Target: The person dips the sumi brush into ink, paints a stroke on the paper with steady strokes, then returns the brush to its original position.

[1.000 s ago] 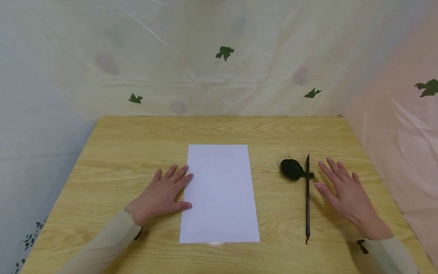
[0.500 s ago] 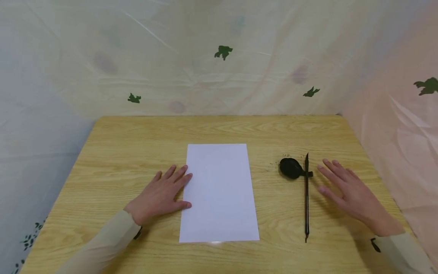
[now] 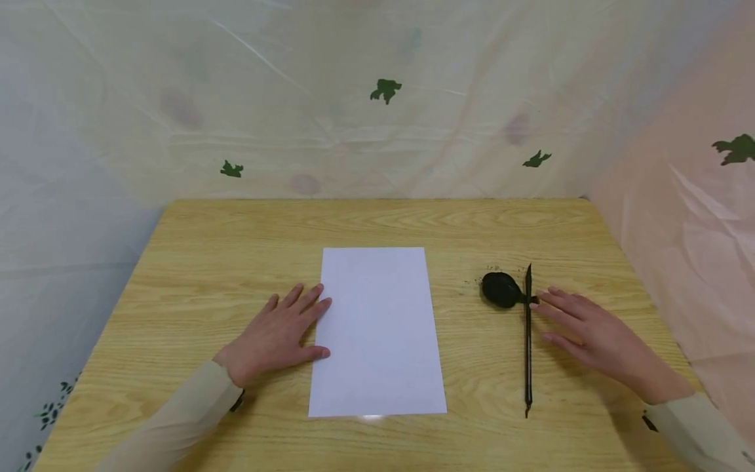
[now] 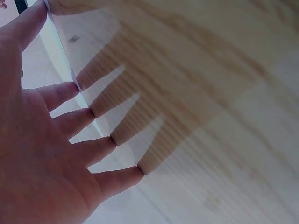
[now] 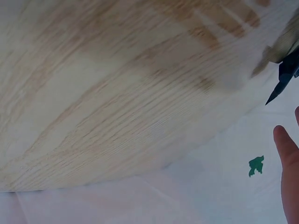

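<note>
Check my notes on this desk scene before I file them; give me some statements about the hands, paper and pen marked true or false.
1. The left hand lies flat on the table, its fingers at the left edge of the white paper. True.
2. The right hand grips the black pen and lifts it. False: the pen lies on the table, and the hand is open, its fingertips right beside the pen.
3. A black rounded object sits just left of the pen's far end. True.
4. The paper carries writing. False: it looks blank.
5. The pen lies across the paper. False: it lies apart, to the right of the paper.
</note>
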A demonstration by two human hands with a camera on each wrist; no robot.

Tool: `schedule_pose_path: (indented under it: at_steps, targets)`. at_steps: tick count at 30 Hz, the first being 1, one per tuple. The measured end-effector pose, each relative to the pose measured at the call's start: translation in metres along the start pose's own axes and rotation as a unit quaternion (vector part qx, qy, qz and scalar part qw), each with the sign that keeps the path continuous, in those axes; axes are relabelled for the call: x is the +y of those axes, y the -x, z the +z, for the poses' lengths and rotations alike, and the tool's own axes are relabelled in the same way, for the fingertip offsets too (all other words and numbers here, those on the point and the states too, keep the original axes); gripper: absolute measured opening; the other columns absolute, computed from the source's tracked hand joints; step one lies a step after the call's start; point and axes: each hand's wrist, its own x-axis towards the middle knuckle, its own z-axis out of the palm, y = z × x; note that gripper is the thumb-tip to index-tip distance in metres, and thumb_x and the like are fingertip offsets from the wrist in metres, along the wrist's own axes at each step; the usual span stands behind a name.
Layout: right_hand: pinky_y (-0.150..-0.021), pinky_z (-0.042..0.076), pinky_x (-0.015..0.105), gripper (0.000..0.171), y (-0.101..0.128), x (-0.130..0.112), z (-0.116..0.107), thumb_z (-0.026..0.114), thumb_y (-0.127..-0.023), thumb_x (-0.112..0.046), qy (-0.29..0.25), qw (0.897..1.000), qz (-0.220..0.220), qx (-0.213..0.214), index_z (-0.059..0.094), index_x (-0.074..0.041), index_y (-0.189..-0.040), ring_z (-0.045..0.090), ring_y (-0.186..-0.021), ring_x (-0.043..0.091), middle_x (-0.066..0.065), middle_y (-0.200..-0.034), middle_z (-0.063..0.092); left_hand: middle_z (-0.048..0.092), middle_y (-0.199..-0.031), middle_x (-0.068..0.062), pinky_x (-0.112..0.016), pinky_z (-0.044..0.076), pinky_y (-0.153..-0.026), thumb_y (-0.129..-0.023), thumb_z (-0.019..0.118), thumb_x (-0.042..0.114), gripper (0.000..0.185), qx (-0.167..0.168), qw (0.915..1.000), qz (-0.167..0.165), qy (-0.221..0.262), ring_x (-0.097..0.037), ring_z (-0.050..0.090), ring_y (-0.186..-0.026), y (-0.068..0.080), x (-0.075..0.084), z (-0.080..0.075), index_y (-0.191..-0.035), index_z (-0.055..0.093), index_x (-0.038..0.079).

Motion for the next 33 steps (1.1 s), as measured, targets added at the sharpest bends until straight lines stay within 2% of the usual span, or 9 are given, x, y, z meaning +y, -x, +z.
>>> schedule_pose_path:
  at_steps: [6, 13, 22, 28, 33]
  targets:
    - [-0.124, 0.017, 0.028, 0.052, -0.005, -0.005, 0.004, 0.041, -0.112, -0.043, 0.002, 0.999, -0.053, 0.012, 0.071, -0.003, -0.129, 0.050, -0.142, 0.023, 0.021, -0.130, 0.068, 0.023, -0.171, -0.011, -0.074, 0.024, -0.114, -0.092, 0.066, 0.065, 0.091, 0.002, 1.0000, 0.000, 0.001, -0.044, 0.018, -0.155, 0.000, 0.000, 0.000, -0.162, 0.037, 0.013]
    - [-0.124, 0.019, 0.028, 0.049, -0.007, -0.010, 0.009, 0.037, -0.114, -0.039, 0.008, 0.998, -0.068, 0.003, 0.074, -0.009, -0.126, 0.062, -0.125, 0.031, 0.016, -0.129, 0.069, 0.023, -0.171, -0.011, -0.074, 0.024, -0.114, -0.092, 0.066, 0.065, 0.091, 0.000, 1.0000, 0.001, 0.000, -0.044, 0.018, -0.155, 0.000, 0.000, -0.001, -0.162, 0.037, 0.013]
    - [-0.123, 0.024, 0.030, 0.048, -0.005, -0.012, 0.014, 0.033, -0.116, -0.034, 0.012, 0.997, -0.070, -0.007, 0.073, -0.012, -0.127, 0.059, -0.131, 0.025, 0.013, -0.132, 0.068, 0.021, -0.171, -0.010, -0.073, 0.024, -0.114, -0.093, 0.066, 0.065, 0.091, -0.003, 1.0000, -0.001, 0.000, -0.044, 0.017, -0.155, 0.001, -0.001, 0.000, -0.162, 0.037, 0.014]
    - [-0.124, 0.021, 0.030, 0.052, -0.004, -0.013, 0.015, 0.027, -0.116, -0.033, 0.003, 0.997, -0.065, -0.027, 0.071, -0.010, -0.130, 0.052, -0.138, 0.020, 0.014, -0.137, 0.065, 0.022, -0.171, -0.010, -0.074, 0.024, -0.114, -0.092, 0.066, 0.065, 0.091, -0.001, 1.0000, -0.001, 0.004, -0.044, 0.018, -0.155, 0.002, -0.001, -0.001, -0.162, 0.037, 0.014]
    - [-0.125, 0.017, 0.029, 0.058, -0.004, -0.015, 0.016, 0.018, -0.116, -0.030, 0.009, 0.997, -0.067, -0.043, 0.071, -0.010, -0.129, 0.052, -0.135, 0.024, 0.014, -0.139, 0.063, 0.022, -0.171, -0.010, -0.073, 0.024, -0.114, -0.093, 0.065, 0.065, 0.090, 0.002, 1.0000, 0.003, 0.003, -0.043, 0.018, -0.155, 0.002, -0.001, -0.001, -0.162, 0.037, 0.014]
